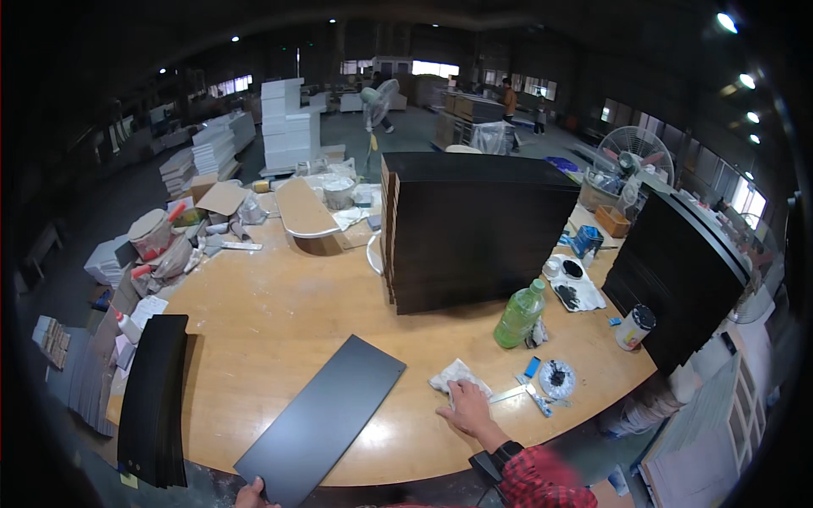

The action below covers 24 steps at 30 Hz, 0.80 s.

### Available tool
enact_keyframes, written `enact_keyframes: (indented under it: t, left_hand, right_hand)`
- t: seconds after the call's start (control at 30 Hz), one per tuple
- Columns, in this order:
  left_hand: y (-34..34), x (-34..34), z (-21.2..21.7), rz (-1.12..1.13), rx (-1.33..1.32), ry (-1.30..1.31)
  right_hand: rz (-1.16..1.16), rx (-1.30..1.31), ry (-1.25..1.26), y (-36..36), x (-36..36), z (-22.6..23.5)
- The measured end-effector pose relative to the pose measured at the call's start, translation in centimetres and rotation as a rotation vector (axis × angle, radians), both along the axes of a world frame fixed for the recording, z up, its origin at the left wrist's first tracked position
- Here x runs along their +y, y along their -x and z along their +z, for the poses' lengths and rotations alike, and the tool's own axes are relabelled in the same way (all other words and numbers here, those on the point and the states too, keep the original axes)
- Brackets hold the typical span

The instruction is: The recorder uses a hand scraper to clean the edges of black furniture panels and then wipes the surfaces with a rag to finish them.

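While left hand (252,494) grips panel (322,419), right hand (474,416) lies spread on rag (457,372) near bottle (518,318).

In the upper left of the frame I see tall stacks of flat white boards (290,135) on the floor. Right of them, at top centre, stands a pale round pedestal fan (378,106); a larger round wire-caged fan (628,162) is at the upper right. Between the fans, further back, I make out a person in an orange top (509,102). At the left edge of my light-brown wooden desk (279,288) sits a grimy whitish bucket (151,233); a small orange-brown open box (612,221) lies centre-right.
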<state>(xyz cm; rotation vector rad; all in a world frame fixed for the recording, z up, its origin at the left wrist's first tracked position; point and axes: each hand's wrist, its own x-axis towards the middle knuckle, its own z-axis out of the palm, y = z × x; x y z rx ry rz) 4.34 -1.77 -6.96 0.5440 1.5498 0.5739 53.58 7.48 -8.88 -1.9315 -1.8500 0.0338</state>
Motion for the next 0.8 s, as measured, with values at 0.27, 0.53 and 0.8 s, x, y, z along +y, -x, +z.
enact_keyframes:
  t: [0.27, 0.53, 0.8]
  left_hand:
    - [1.3, 0.7, -3.5, 0.074, -0.209, -0.072]
    - [-1.8, 1.4, -2.5, 0.183, -0.264, -0.039]
    - [-1.9, 1.3, -2.3, 0.134, -0.079, -0.088]
  right_hand:
    - [0.204, 0.422, 0.139, 4.4, 4.6, 1.7]
    - [1.004, 0.037, 0.028, 20.7, -4.8, -5.6]
    - [1.478, 0.145, -0.238, 32.3, -8.1, -9.0]
